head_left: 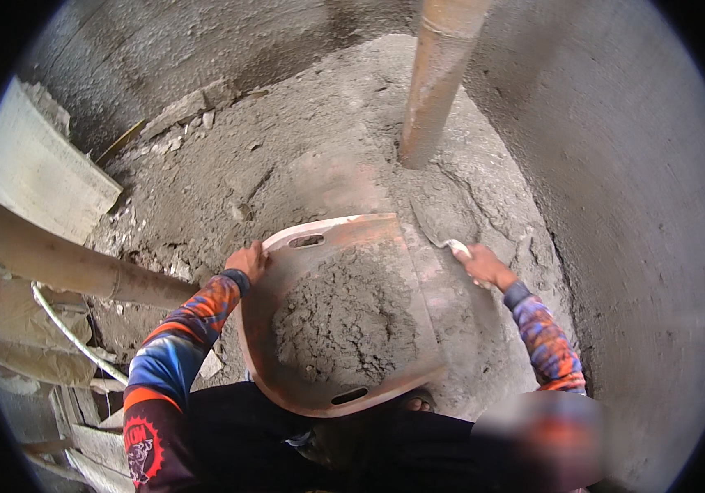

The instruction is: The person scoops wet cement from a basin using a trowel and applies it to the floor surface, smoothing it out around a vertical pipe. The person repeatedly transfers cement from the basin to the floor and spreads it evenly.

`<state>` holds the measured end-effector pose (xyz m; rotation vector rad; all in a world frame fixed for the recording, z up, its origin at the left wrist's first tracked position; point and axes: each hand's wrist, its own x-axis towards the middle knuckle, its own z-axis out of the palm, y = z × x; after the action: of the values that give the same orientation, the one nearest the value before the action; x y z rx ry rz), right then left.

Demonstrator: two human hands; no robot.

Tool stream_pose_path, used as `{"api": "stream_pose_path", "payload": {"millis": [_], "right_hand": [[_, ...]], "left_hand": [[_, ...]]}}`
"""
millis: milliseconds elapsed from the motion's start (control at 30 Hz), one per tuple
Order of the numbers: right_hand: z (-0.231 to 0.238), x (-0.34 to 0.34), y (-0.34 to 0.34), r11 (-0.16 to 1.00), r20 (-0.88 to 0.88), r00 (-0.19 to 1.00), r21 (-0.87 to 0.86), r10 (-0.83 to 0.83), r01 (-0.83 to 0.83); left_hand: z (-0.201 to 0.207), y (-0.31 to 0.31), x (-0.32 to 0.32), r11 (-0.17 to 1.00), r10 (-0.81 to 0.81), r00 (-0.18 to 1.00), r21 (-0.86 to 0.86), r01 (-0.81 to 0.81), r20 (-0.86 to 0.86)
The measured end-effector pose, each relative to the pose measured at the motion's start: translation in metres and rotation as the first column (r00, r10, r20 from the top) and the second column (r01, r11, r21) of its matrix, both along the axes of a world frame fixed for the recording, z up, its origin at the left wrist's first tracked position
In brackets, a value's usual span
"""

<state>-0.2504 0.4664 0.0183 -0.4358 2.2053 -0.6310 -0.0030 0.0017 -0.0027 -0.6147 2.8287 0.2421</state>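
Note:
A shallow reddish-brown plastic pan [255,329] with slotted hand holes stands in front of my legs, its near edge close to them. Wet grey mortar [348,320] is heaped inside. My left hand [248,261] is closed over the pan's far left rim. To the right of the pan, my right hand [486,267] grips a trowel [456,246] by its pale handle. The trowel's blade is grey and low over the mortar-covered floor [475,337], hard to tell apart from it; I cannot tell whether it touches.
An upright bamboo pole [441,82] stands on the floor beyond the pan. Another bamboo pole [73,259] slants in from the left, near a pale panel [48,164] and a white hose [73,335]. A curved plastered wall [631,181] rises at right; rubble [196,107] lies along the far wall.

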Motion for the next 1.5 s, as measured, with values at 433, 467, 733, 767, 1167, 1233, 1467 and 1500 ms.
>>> {"api": "stream_pose_path", "payload": {"millis": [433, 467, 733, 767, 1167, 1233, 1467, 1500], "right_hand": [[-0.01, 0.035, -0.044, 0.957, -0.446, 0.894, 0.28, 0.054, 0.082], [-0.008, 0.036, -0.046, 0.952, -0.432, 0.9, 0.295, 0.054, 0.084], [-0.001, 0.046, -0.052, 0.968, -0.437, 0.899, 0.224, -0.001, 0.11], [-0.002, 0.048, -0.051, 0.97, -0.451, 0.892, 0.213, -0.007, 0.116], [-0.033, -0.005, -0.062, 0.942, -0.553, 0.833, 0.282, 0.007, 0.18], [-0.038, -0.004, -0.056, 0.931, -0.614, 0.789, 0.295, 0.013, 0.214], [-0.019, -0.014, -0.021, 0.929, -0.652, 0.753, 0.327, 0.09, 0.172], [-0.021, -0.016, -0.024, 0.93, -0.666, 0.74, 0.324, 0.094, 0.173]], "left_hand": [[-0.003, 0.001, -0.001, 0.997, -0.055, 0.995, -0.058, 0.051, -0.08], [-0.001, 0.002, -0.003, 0.998, -0.049, 0.996, -0.054, 0.045, -0.079], [-0.001, 0.001, -0.002, 0.999, -0.046, 0.996, -0.017, 0.045, -0.077], [-0.003, 0.0, -0.001, 0.999, -0.044, 0.997, -0.023, 0.042, -0.069], [-0.017, -0.001, -0.008, 0.995, -0.097, 0.99, -0.02, 0.095, -0.098], [-0.012, -0.005, -0.003, 0.995, -0.093, 0.991, -0.031, 0.091, -0.092], [-0.01, -0.002, 0.0, 1.0, -0.02, 0.997, -0.006, 0.02, -0.07], [-0.01, -0.003, -0.002, 1.0, -0.011, 0.997, 0.0, 0.011, -0.078]]}}
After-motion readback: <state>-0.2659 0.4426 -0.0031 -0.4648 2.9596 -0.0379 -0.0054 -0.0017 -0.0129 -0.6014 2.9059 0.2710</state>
